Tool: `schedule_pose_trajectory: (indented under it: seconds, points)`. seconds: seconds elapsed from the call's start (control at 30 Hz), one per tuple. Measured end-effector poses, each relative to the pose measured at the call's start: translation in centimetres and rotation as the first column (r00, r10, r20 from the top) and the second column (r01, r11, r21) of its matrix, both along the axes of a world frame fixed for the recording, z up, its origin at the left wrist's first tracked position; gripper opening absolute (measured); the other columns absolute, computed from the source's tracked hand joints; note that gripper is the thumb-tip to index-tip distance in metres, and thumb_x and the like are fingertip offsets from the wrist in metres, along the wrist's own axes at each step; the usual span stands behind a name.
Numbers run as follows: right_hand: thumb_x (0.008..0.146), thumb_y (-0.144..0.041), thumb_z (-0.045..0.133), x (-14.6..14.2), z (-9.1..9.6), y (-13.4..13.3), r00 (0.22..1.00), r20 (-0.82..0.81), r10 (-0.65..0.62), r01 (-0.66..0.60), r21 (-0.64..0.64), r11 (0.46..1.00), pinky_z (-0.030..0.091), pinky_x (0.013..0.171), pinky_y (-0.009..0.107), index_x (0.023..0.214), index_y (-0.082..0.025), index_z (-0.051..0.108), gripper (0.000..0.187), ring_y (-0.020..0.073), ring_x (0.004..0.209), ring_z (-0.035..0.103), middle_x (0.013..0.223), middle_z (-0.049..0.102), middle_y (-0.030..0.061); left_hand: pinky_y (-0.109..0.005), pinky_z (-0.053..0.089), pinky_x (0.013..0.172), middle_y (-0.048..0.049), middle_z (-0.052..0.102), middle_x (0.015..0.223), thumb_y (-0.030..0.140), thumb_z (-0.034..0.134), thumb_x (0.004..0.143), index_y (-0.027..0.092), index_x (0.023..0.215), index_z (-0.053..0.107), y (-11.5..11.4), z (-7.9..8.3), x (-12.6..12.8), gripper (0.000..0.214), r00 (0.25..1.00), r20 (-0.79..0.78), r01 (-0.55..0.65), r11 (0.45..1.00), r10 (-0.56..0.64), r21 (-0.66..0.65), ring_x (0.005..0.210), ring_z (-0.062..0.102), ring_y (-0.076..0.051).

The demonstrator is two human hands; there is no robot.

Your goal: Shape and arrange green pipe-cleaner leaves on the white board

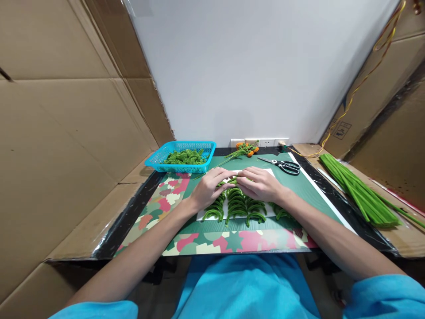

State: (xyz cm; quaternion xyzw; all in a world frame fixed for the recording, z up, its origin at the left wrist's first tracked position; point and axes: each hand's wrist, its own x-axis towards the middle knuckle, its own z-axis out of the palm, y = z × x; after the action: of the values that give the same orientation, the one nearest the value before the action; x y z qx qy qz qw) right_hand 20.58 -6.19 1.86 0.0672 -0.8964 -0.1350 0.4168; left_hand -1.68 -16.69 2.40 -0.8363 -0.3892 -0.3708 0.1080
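Observation:
Both hands rest on a white sheet (268, 171) in the middle of the table. On it lie several bent green pipe-cleaner loops (237, 204) in rows. My left hand (210, 188) lies palm down over the loops, its fingertips closed on a green piece at the sheet's far end. My right hand (262, 183) meets it there, fingers curled and pinching the same green pipe-cleaner piece (233, 180). What sits under the fingertips is partly hidden.
A blue basket (166, 153) with more green loops stands at the back left. Scissors (284, 165) and a stem with orange flowers (246, 149) lie behind the hands. A bundle of straight green pipe cleaners (357, 188) lies at the right. Cardboard walls enclose both sides.

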Motion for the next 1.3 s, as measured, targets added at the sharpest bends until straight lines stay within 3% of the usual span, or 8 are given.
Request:
schedule_pose_trajectory:
  seconds: [0.27,0.87,1.3]
  points:
    - [0.103,-0.013,0.054,0.11,-0.13,0.07,1.0,-0.016,0.016,-0.017,-0.028,0.999,0.051,0.073,0.034,0.107,-0.017,0.061,0.009,0.0197,0.082,0.062,0.097,0.073,0.0098,-0.036,0.054,0.097,-0.0105,0.073,0.128,0.033,0.056,0.109,0.023,0.15,0.058,-0.08,-0.16,-0.16,0.043,0.999,-0.029,-0.025,0.994,0.022,-0.103,0.114,0.068,-0.022]
    - [0.103,-0.013,0.055,-0.04,-0.54,-0.02,1.0,-0.005,0.011,-0.011,-0.031,0.999,0.051,0.073,0.033,0.096,-0.02,0.061,0.011,0.0189,0.082,0.062,0.092,0.072,0.0079,-0.04,0.052,0.105,-0.0125,0.068,0.129,0.03,0.051,0.109,0.018,0.137,0.06,-0.39,0.2,0.34,0.031,0.998,-0.067,-0.031,0.976,0.017,-0.215,0.122,0.062,-0.024]
    - [0.106,-0.014,0.052,-0.09,-0.8,0.0,1.0,0.002,-0.004,0.005,-0.047,0.999,0.05,0.072,0.033,0.103,-0.019,0.062,0.011,0.0186,0.08,0.061,0.095,0.072,0.0083,-0.037,0.049,0.094,-0.01,0.071,0.115,0.031,0.051,0.11,0.018,0.12,0.065,0.13,-0.18,-0.06,0.022,0.994,-0.077,-0.084,0.99,0.075,-0.116,0.108,0.064,-0.023]
